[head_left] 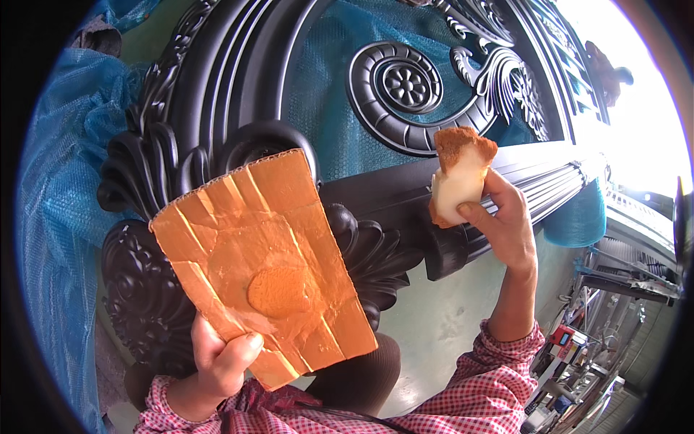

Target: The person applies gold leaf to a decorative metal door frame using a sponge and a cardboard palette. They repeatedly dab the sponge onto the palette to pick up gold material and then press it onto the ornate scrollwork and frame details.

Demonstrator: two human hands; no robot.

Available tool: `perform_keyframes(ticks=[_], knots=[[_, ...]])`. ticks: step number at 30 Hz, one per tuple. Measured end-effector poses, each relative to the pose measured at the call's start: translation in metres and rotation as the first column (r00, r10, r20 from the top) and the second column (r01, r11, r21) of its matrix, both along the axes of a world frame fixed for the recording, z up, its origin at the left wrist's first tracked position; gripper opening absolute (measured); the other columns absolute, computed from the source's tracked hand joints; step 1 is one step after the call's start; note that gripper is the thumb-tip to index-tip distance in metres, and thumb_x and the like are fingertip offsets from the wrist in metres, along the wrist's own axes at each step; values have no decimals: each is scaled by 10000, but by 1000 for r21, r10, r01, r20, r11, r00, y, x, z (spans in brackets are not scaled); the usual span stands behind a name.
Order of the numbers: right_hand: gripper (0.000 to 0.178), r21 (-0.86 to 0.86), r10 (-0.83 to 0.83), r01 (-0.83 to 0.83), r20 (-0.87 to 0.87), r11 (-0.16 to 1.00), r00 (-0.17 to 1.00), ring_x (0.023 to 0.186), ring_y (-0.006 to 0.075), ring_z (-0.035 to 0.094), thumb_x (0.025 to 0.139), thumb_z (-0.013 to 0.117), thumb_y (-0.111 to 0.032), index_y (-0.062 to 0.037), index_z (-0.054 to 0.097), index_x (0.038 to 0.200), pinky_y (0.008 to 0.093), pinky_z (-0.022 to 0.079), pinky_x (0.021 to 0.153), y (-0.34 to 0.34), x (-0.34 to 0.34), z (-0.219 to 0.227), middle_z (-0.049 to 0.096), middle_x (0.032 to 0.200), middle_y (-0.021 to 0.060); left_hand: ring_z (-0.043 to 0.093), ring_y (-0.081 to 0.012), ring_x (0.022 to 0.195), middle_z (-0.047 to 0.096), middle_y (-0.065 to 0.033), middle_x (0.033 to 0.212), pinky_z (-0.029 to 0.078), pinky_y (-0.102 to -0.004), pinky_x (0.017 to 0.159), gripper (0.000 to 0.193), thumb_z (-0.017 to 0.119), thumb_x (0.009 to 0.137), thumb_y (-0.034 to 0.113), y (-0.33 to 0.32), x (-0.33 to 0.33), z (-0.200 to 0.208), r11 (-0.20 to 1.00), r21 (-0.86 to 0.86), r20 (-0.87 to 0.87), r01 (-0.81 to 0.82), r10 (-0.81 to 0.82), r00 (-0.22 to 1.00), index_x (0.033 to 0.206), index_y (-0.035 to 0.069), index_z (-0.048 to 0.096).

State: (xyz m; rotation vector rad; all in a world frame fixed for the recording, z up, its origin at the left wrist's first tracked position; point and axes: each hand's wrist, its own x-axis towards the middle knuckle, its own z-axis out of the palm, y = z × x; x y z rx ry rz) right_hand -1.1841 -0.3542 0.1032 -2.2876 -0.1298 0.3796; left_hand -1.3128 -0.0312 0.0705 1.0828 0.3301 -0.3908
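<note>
My left hand [220,358] grips the lower left edge of a creased piece of cardboard [224,217], thumb on top. The cardboard is coated in copper-orange paint, and a thicker round blob of paint [278,291] lies near its middle. Raised at the right, my right hand [504,220] pinches a pale sponge [463,177] whose top and lower ends are stained orange-brown. Sponge and cardboard are apart. Behind both stands a black ornamental metal frame [238,65] with a scroll [408,83], a flower rosette and leaf shapes; the cardboard hides part of it.
Blue bubble wrap [65,159] hangs at the left and behind the frame. A fluted black bar [535,188] runs to the right, with a blue wrapped roll [578,215] beneath it. Farther right are cluttered shelves [578,354] and a red-and-white device [566,341]. Bright light enters upper right.
</note>
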Motion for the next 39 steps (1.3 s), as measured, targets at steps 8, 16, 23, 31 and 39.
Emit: perform_keyframes(ticks=[8, 16, 23, 31, 39], knots=[[366, -183, 248, -236, 49, 954, 967, 769, 271, 587, 712, 696, -117, 15, 590, 1036, 340, 447, 753, 1, 8, -2, 625, 875, 142, 506, -208, 1096, 491, -147, 1212, 410, -357, 936, 628, 489, 744, 27, -6, -4, -1, 999, -28, -53, 16, -18, 998, 1329, -63, 279], [366, -177, 249, -220, 166, 959, 954, 769, 301, 564, 689, 706, -147, -7, 603, 1011, 349, 419, 748, -4, 7, 1, 601, 824, 134, 517, -218, 1088, 502, -146, 1199, 416, -353, 932, 628, 497, 739, 45, -7, -5, -5, 996, -31, -75, 87, -89, 993, 1323, -64, 293], [349, -149, 231, -209, 154, 967, 961, 765, 300, 565, 683, 701, -133, -1, 609, 993, 363, 418, 750, -17, 8, 4, 596, 806, 129, 515, -222, 1103, 502, -154, 1211, 415, -357, 940, 617, 490, 740, 44, -12, -3, 1, 998, -35, -71, 57, -59, 996, 1317, -67, 301], [377, -248, 316, -277, 138, 929, 939, 824, 309, 563, 671, 713, -149, -1, 600, 998, 360, 419, 776, -17, 8, 6, 623, 891, 124, 511, -238, 1127, 493, -168, 1232, 414, -371, 953, 616, 474, 746, 34, -14, -6, 1, 998, -11, -22, 66, -66, 998, 1324, -70, 286], [397, -249, 356, -296, 248, 922, 901, 817, 323, 543, 671, 720, -160, -13, 593, 1018, 365, 405, 784, -13, -3, 2, 592, 863, 125, 519, -245, 1121, 493, -172, 1229, 418, -380, 956, 620, 458, 745, 41, -26, 1, 6, 998, -38, 13, 49, -48, 999, 1327, -70, 276]])
